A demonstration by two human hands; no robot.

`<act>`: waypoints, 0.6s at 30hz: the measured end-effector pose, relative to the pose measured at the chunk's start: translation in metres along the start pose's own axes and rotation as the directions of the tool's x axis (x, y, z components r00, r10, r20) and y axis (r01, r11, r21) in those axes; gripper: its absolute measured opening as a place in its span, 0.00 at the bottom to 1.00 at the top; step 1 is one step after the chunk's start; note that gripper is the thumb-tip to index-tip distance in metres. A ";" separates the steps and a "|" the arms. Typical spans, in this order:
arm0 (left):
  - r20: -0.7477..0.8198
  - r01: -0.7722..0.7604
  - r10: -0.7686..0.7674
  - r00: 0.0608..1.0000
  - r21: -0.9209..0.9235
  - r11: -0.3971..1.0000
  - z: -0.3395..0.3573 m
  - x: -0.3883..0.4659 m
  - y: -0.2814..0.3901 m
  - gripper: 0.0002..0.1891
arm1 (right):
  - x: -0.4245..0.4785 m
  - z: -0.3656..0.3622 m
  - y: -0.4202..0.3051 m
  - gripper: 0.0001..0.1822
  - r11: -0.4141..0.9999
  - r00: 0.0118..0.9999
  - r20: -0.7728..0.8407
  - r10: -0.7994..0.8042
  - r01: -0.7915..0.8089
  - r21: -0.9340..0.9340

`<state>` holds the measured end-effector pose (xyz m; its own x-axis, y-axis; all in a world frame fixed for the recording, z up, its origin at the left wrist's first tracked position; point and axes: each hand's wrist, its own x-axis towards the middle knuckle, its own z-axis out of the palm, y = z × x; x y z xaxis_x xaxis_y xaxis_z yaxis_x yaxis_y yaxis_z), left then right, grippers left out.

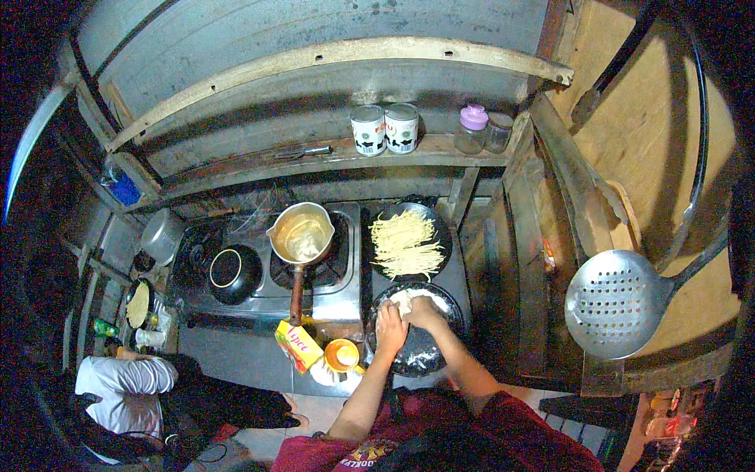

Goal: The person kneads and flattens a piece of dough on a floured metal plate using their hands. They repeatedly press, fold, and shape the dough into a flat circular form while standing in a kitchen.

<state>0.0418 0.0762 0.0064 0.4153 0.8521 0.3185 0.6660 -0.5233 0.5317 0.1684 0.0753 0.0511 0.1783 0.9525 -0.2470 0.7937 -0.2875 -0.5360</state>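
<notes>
My left hand (pixel 390 330) and my right hand (pixel 427 312) meet over a round black tray (pixel 407 357) dusted with white flour. Between them they grip a small pale lump of dough (pixel 403 301); my fingers hide part of it. Just beyond the tray, thin pale dough strips (pixel 407 242) lie in two bunches on a dark round plate. To the left, a metal saucepan (pixel 301 233) with a wooden handle stands on a gas stove (pixel 339 304), holding a pale substance.
Near my left forearm are a yellow box (pixel 299 348) with writing and an orange cup (pixel 342 354). A black bowl (pixel 236 277) rests upside down on the stove. Two cans (pixel 384 130) stand on the shelf. A skimmer (pixel 616 304) hangs right. A person (pixel 124 389) sits left.
</notes>
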 end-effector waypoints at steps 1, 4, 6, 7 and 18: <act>-0.007 0.009 -0.009 1.000 0.002 1.000 0.003 -0.001 -0.004 0.19 | -0.005 -0.011 -0.008 0.13 0.999 0.995 0.095 0.037 -0.034 -0.034; -0.017 0.008 -0.009 1.000 -0.019 1.000 0.007 0.000 -0.004 0.19 | -0.007 0.000 0.018 0.15 0.981 0.933 0.337 0.126 -0.065 -0.184; -0.028 0.004 -0.005 1.000 -0.025 1.000 0.007 -0.001 -0.007 0.19 | -0.013 0.007 0.033 0.14 0.987 0.833 0.530 0.157 -0.114 -0.113; -0.034 -0.007 0.006 0.999 -0.025 1.000 0.008 0.000 -0.006 0.19 | -0.017 0.015 0.044 0.14 0.995 0.870 0.483 0.101 -0.090 -0.047; 0.008 0.091 -0.091 0.996 -0.152 0.984 -0.019 -0.010 0.024 0.20 | -0.083 0.060 0.060 0.06 0.897 0.930 -0.268 -0.250 0.327 0.299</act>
<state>0.0426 0.0553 0.0308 0.3578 0.8961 0.2626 0.5994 -0.4361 0.6713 0.1661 -0.0265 -0.0086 0.1235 0.9850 0.1207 0.5961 0.0236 -0.8025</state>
